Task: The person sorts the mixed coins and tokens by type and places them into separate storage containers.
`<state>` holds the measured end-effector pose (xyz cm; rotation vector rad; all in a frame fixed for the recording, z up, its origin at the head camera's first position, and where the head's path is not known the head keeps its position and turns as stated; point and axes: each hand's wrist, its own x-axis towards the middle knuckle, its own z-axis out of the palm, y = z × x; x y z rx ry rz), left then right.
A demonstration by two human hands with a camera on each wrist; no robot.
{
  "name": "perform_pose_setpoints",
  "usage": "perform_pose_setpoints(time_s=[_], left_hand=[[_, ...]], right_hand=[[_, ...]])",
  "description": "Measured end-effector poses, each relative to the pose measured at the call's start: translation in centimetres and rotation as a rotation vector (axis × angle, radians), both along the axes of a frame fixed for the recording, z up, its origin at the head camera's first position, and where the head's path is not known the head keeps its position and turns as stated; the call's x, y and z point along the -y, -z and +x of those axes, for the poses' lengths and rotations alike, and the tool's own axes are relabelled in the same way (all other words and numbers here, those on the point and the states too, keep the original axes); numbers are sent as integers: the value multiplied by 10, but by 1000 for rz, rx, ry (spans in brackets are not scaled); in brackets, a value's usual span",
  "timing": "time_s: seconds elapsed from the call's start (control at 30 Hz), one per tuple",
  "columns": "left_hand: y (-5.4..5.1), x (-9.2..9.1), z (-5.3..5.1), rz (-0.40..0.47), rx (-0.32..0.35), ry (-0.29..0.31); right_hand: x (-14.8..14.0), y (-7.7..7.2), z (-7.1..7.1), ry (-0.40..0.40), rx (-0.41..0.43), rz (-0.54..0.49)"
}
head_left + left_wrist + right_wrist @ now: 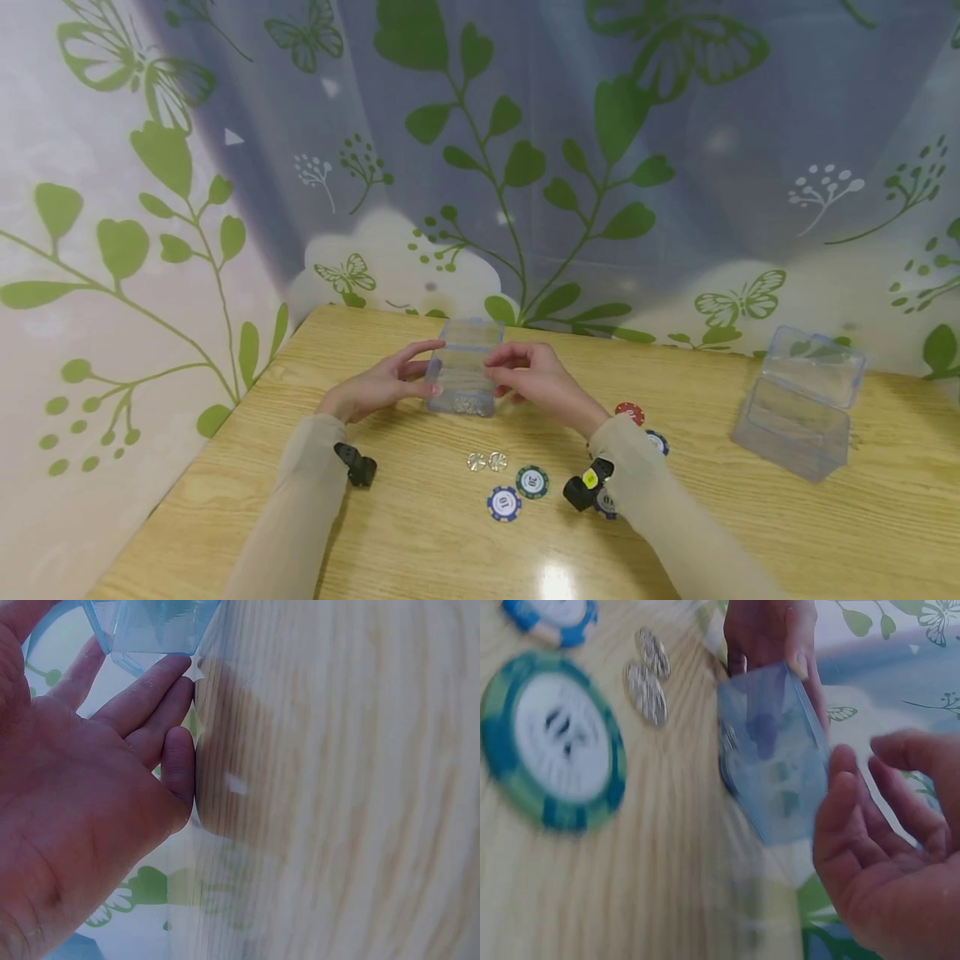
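A clear plastic box (459, 379) stands on the table with its hinged lid (472, 333) raised at the back. Silvery coins (470, 406) show through its front wall. At the box's left side, my left hand (378, 385) holds it, the thumb at the front corner and a finger by the hinge. My right hand (538, 377) is at the right rim with loosely bent fingers; in the right wrist view nothing shows between them. Two shiny coins (487, 462) lie in front of the box, near a green chip (532, 482) and a blue chip (504, 503).
Beyond my right forearm stands a second clear box (795, 417), its lid raised. A red chip (630, 412) and a blue-rimmed chip (657, 442) lie by the right sleeve; another chip (606, 504) is partly covered. A patterned curtain (540, 167) hangs behind the table (420, 517).
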<state>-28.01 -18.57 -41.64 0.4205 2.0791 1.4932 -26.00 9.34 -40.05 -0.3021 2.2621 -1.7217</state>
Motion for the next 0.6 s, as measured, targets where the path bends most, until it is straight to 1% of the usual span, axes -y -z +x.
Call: perform_pose_setpoints(time_s=[0.17,0.27,0.37,0.5,0.6], left_hand=[[0,0,0,-4,-15,0],[0,0,0,-8,-24,3],[1,1,0,-14,-31,5],[2,2,0,-18,-35,8],[2,2,0,-16,-33,12]], right_hand=[[-18,-6,9,-140,-114,142],[-29,-6,16,-228,-200,235],[-37,-4,23,-305,-266,325],[-42,1,34,-389,-323,403],[-41,5,41,-428,-346,440]])
